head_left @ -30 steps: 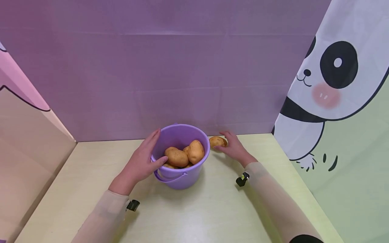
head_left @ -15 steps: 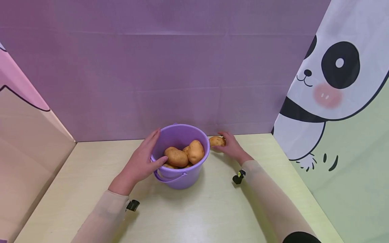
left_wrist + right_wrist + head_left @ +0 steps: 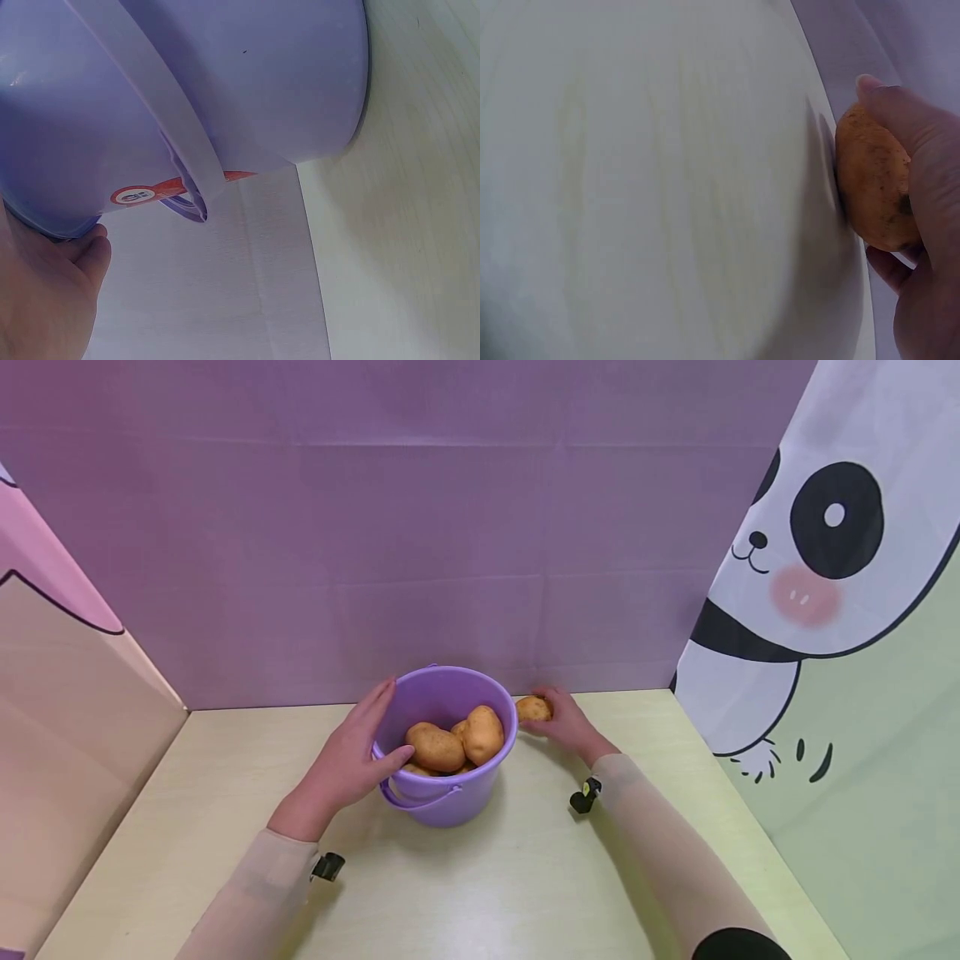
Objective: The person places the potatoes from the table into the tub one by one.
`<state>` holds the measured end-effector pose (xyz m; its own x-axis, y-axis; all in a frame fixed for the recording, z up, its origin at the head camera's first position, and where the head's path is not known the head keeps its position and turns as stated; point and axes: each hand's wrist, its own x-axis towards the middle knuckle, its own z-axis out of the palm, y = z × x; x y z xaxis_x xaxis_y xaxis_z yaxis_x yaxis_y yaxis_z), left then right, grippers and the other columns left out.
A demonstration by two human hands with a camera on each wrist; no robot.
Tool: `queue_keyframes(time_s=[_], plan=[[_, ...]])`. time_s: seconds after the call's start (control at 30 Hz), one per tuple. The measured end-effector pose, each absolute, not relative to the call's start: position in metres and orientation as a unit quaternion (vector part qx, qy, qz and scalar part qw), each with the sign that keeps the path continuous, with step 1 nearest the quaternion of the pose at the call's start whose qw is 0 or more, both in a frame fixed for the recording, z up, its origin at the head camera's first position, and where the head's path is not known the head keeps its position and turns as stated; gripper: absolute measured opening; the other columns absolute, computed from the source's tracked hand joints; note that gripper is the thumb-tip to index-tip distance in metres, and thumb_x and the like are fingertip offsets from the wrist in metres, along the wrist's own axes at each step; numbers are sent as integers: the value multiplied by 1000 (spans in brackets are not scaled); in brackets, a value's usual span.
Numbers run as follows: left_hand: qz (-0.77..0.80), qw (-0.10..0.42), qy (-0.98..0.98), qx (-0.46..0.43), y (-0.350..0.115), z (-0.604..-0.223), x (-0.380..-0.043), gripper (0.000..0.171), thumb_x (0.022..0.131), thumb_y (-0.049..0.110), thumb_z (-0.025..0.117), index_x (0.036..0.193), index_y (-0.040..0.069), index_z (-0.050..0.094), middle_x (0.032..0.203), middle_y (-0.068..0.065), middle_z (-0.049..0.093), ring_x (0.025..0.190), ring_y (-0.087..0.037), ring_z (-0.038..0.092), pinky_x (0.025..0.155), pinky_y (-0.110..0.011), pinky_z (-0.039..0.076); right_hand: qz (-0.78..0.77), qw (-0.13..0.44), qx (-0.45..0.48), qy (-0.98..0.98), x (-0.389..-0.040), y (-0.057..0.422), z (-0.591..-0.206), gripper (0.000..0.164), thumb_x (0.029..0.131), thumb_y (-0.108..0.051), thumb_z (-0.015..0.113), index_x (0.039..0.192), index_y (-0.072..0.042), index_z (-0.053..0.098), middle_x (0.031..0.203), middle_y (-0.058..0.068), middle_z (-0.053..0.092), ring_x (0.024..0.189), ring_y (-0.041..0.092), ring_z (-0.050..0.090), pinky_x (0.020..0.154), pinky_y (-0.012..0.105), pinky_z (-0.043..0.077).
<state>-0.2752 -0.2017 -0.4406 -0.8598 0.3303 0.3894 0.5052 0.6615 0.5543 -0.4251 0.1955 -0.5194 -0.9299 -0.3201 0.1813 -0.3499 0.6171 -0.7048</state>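
Note:
A purple bucket (image 3: 442, 802) stands upright near the back of the table, with several potatoes (image 3: 435, 748) inside. My left hand (image 3: 341, 768) rests against its left rim, fingers fairly straight and thumb over the near edge. In the left wrist view, fingertips (image 3: 94, 251) touch right at the rim. Behind and right of the bucket, my right hand (image 3: 567, 725) holds another potato (image 3: 534, 708) between thumb and fingers. The right wrist view shows this potato's brown, spotted skin low by the table's back edge.
The bucket's handle (image 3: 420, 806) hangs down at the front. A purple cloth wall (image 3: 450, 552) rises directly behind the pale wooden table (image 3: 480, 893). A panda-printed sheet (image 3: 832, 610) borders the right side, a beige and pink sheet (image 3: 67, 710) the left.
My right hand has shifted slightly left around the potato beside the bucket and closed on it. The left hand and the bucket stay where they were.

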Motion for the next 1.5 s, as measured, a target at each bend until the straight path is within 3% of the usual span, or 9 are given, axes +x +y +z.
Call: queue_keyframes(time_s=[0.57,1.5], plan=[[-343,130,-900,-234,-201,-441,-277,97,101,40,75,175,2,25,182,-17,23,166,-44,26,129,-69,29,415,41,184,-890,-426,191,-526,60,93,-14,91,143,3,62,140,21,61,126,38,61,113,53,49],[-344,124,-902,-229,-202,-441,-276,97,101,41,75,176,3,24,183,-15,22,166,-43,26,129,-69,29,421,46,215,-880,-408,194,-495,59,93,-17,90,144,-1,63,136,18,65,117,33,65,101,48,57]])
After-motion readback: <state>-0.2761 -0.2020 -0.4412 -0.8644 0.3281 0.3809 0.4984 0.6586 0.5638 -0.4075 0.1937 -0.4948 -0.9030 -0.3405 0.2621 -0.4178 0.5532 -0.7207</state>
